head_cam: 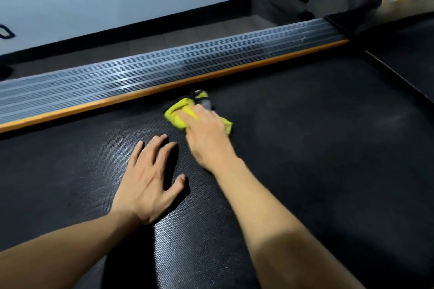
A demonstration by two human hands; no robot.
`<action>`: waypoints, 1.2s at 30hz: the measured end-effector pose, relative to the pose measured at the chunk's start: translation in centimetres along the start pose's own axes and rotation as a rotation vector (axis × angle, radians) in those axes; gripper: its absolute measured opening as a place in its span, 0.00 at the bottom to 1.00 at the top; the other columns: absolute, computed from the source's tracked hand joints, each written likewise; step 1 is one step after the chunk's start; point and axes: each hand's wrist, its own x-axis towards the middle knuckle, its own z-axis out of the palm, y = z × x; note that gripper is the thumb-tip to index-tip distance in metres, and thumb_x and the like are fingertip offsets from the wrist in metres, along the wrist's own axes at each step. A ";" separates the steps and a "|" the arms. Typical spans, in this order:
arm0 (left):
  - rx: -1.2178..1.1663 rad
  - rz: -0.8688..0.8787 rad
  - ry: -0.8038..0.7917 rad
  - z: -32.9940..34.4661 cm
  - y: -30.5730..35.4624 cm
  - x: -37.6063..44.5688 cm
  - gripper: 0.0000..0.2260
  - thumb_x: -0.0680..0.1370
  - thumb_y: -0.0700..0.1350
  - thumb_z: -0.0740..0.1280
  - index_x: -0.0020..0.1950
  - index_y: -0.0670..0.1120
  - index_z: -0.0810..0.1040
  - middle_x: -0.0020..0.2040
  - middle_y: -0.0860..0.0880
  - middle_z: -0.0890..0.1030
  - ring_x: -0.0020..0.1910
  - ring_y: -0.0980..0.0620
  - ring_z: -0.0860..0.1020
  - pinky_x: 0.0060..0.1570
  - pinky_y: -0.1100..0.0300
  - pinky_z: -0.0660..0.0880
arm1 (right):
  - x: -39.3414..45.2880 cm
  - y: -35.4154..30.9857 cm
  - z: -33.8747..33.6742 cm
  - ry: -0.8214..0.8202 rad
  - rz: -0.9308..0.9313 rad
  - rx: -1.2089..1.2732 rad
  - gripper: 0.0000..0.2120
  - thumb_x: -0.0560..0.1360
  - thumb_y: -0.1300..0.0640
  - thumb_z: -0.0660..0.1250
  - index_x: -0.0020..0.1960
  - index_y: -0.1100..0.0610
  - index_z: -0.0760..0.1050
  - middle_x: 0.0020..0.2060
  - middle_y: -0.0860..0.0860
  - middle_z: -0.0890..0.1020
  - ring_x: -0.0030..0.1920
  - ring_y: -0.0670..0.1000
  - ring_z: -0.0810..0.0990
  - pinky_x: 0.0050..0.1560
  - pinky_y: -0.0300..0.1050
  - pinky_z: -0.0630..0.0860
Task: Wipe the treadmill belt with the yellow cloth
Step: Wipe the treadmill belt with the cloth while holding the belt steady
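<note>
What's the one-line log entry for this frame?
phase: wiping | right hand: pressing yellow cloth on belt near orange strip | left hand: flat on belt

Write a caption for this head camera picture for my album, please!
Right hand presses a yellow cloth on the treadmill belt; left hand rests flat.

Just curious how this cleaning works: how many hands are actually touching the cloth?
1. The right hand presses the yellow cloth near the orange strip; the left hand lies flat on the treadmill belt, apart from it.
</note>
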 end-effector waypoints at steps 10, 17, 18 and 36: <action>0.084 0.013 0.005 0.5 -0.2 0.2 0.35 0.78 0.66 0.53 0.82 0.53 0.57 0.83 0.51 0.54 0.83 0.50 0.49 0.80 0.44 0.46 | -1.0 17.6 -6.1 0.047 0.394 -0.066 0.24 0.76 0.55 0.58 0.71 0.52 0.70 0.66 0.60 0.73 0.61 0.65 0.74 0.62 0.59 0.74; 0.094 0.013 0.005 0.6 -0.4 0.2 0.36 0.78 0.65 0.52 0.82 0.49 0.57 0.83 0.49 0.55 0.83 0.48 0.51 0.80 0.44 0.46 | -7.8 1.7 -2.3 -0.022 0.098 -0.023 0.23 0.74 0.57 0.61 0.69 0.51 0.73 0.64 0.57 0.75 0.60 0.60 0.76 0.60 0.56 0.73; 0.094 0.018 0.005 0.6 -0.4 0.2 0.36 0.78 0.65 0.52 0.82 0.48 0.57 0.83 0.49 0.55 0.83 0.48 0.51 0.80 0.44 0.47 | -8.9 -0.3 -2.2 -0.030 0.047 0.027 0.24 0.75 0.57 0.61 0.71 0.50 0.71 0.68 0.55 0.74 0.67 0.58 0.73 0.67 0.56 0.68; 0.100 0.019 0.002 0.7 -0.4 0.2 0.36 0.76 0.62 0.53 0.82 0.48 0.57 0.83 0.48 0.57 0.82 0.46 0.53 0.80 0.44 0.46 | -16.1 -2.8 -4.5 -0.020 0.098 -0.043 0.25 0.73 0.57 0.61 0.70 0.49 0.72 0.67 0.53 0.75 0.66 0.56 0.73 0.64 0.53 0.68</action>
